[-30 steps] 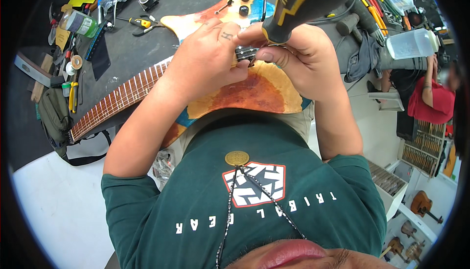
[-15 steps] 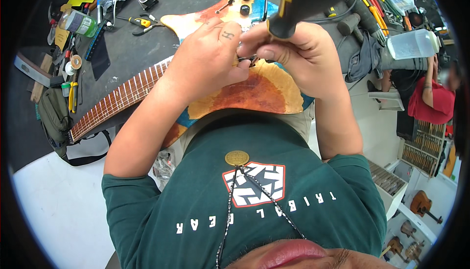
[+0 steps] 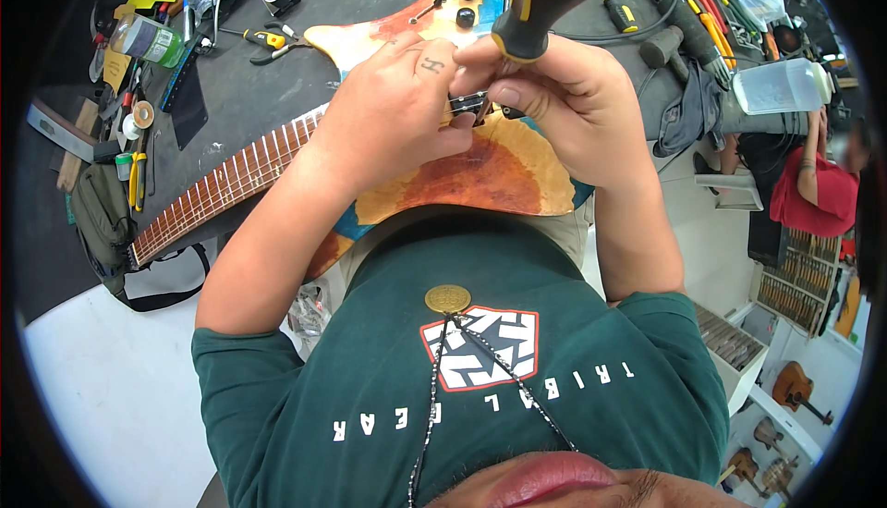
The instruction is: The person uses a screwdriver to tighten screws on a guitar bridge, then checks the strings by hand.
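Note:
An electric guitar (image 3: 522, 171) with a cream, red-brown and blue body lies across the table edge and against my lap. Its fretted neck (image 3: 236, 178) points left. A large black-and-yellow screwdriver (image 3: 545, 0) rises toward the camera above the body. My right hand (image 3: 584, 110) is closed, its thumb and fingers pinching around the screwdriver's shaft just below the handle. Beside it, my left hand (image 3: 393, 110) is closed over the body with fingers curled; what they grip is hidden. Between the hands shows a small black part (image 3: 469, 102). The screwdriver's tip is hidden.
Pliers (image 3: 268, 41), a green-labelled bottle (image 3: 152, 43) and tape (image 3: 142, 115) lie at the left. Another screwdriver (image 3: 620, 11), a mallet (image 3: 662, 48) and a clear container (image 3: 778, 85) are at the right. A person in red (image 3: 818, 189) sits beyond.
The screwdriver's handle has shifted left and tilted in my right hand. The black part between my hands shows more plainly. My left hand has barely moved.

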Tool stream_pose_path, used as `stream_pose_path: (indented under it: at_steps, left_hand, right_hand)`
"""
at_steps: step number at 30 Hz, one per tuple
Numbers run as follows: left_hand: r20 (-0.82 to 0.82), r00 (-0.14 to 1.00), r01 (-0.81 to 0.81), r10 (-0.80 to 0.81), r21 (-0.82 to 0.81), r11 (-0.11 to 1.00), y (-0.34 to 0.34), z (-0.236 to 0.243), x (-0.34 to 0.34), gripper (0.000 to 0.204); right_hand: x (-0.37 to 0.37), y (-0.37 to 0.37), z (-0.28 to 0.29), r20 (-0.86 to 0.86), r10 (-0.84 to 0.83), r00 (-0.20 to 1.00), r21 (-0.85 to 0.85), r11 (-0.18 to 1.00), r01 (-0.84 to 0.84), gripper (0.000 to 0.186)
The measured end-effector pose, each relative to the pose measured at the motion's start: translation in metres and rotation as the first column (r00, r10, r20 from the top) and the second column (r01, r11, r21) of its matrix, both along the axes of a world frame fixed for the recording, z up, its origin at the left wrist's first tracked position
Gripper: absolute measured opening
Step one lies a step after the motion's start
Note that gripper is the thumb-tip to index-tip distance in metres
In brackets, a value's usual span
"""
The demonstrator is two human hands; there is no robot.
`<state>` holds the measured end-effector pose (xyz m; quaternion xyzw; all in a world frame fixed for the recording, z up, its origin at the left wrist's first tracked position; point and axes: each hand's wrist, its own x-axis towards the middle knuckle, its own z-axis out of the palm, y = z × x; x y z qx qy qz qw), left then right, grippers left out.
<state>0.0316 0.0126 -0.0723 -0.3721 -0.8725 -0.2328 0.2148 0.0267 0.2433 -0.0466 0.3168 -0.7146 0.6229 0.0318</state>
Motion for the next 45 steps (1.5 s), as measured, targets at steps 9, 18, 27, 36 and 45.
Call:
stream_pose_path:
  at_steps: [9,18,27,36,45]
  left_hand:
    - [0.022,1.000,-0.017,0.017,-0.008,1.000,0.000,0.001,-0.001,0.047]
    - [-0.015,1.000,-0.001,0.000,-0.036,0.999,0.000,0.002,-0.001,0.047]
    - [-0.007,1.000,-0.001,0.001,-0.016,1.000,-0.001,-0.001,-0.002,0.046]
    - [0.012,1.000,0.000,0.000,-0.021,1.000,-0.001,0.001,-0.001,0.047]
    - [-0.029,1.000,-0.010,0.009,-0.024,1.000,-0.001,0.001,-0.002,0.047]
  right_hand:
    - [0.010,-0.001,0.003,0.254,0.028,0.967,-0.176,0.984,0.018,0.021]
    - [0.006,0.001,0.010,0.149,0.047,0.988,-0.006,0.999,-0.047,0.021]
    - [0.012,-0.006,0.007,0.139,-0.028,0.990,-0.047,0.998,0.035,0.022]
    - [0.007,0.005,0.012,0.103,0.119,0.987,0.039,0.992,-0.124,0.019]
    - [0.010,-0.007,0.007,-0.010,-0.082,0.997,0.024,0.996,0.082,0.019]
